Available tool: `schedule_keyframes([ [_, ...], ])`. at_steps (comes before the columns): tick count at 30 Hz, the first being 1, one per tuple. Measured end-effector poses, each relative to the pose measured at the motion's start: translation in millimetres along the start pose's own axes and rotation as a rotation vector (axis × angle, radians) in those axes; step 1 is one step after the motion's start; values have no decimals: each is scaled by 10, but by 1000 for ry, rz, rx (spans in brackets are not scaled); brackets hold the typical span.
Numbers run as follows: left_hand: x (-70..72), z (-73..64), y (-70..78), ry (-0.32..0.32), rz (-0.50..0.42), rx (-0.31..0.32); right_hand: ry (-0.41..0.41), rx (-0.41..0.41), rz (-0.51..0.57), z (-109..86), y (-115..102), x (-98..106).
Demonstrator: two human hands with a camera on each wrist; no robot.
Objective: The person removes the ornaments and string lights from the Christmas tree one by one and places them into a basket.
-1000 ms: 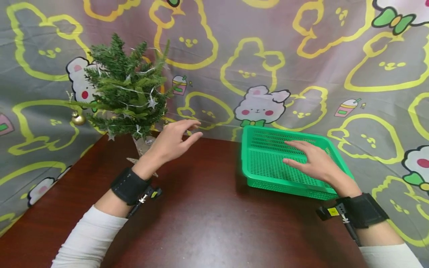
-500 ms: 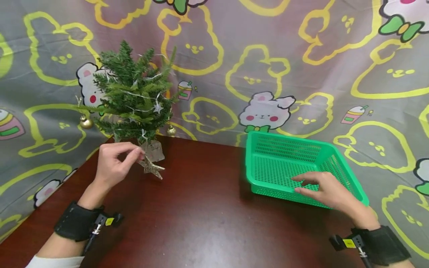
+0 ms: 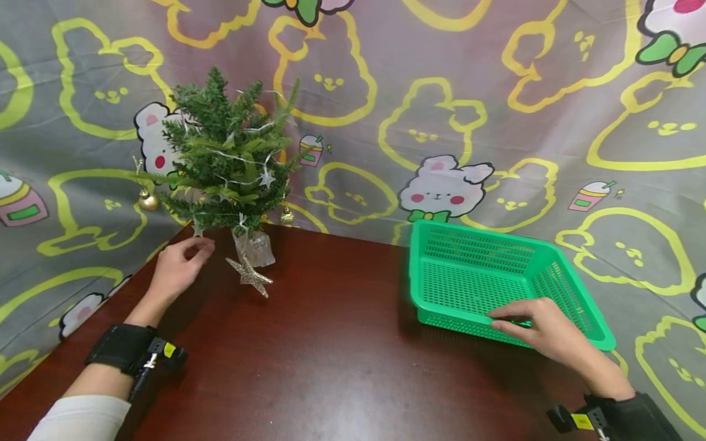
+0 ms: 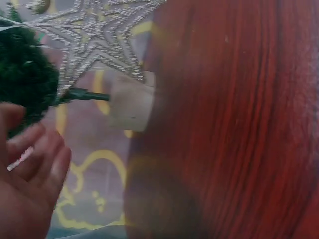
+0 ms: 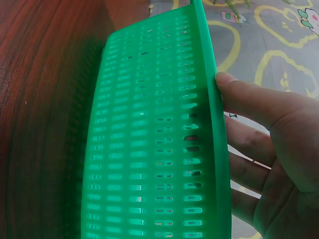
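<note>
In the head view my left hand (image 3: 179, 267) is at the lower left of a small artificial Christmas tree (image 3: 228, 153), thumb and fingers loosely bent. A glittery star ornament (image 3: 250, 275) hangs low in front of the tree's wrapped base (image 3: 256, 248), to the right of that hand and apart from it. The left wrist view shows the star (image 4: 94, 37) up close above the fingers. My right hand (image 3: 543, 327) is over the front rim of a green plastic basket (image 3: 416, 278). In the right wrist view its thumb tip is right at the rim, and the other fingers pass behind it.
A gold ball ornament (image 3: 148, 199) hangs at the tree's left and a small gold ornament (image 3: 287, 214) at its right. White star string lights (image 3: 266, 179) wind round the branches. A patterned curtain (image 3: 353, 147) stands behind the dark wooden table (image 3: 331, 343).
My left hand moves from before the tree down to the star's upper point, then left, away from it. My right hand lowers from over the basket's inside toward its front rim.
</note>
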State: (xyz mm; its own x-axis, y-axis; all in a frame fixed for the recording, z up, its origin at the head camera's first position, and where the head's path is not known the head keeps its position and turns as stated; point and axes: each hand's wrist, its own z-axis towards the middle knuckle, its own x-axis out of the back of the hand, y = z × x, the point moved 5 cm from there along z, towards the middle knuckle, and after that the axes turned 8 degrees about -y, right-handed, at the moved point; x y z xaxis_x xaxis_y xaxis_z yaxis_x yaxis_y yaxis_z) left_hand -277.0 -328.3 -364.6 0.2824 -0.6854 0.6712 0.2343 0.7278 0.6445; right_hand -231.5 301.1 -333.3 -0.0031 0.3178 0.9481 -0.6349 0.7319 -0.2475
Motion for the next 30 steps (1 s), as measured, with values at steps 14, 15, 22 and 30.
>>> schedule_keyframes([
  [14, -510, 422, -258, -421, -97, 200, 3, -13, 31, -12, 40, -10],
  [15, -534, 431, -266, -432, -100, 199, 1, -14, 32, -12, 40, -13],
  [22, -614, 473, -307, -434, -120, 144, 2, -12, 27, -5, 26, -9],
  [30, -695, 483, -320, -427, -188, 121, 14, -14, 26, -20, 33, -17],
])
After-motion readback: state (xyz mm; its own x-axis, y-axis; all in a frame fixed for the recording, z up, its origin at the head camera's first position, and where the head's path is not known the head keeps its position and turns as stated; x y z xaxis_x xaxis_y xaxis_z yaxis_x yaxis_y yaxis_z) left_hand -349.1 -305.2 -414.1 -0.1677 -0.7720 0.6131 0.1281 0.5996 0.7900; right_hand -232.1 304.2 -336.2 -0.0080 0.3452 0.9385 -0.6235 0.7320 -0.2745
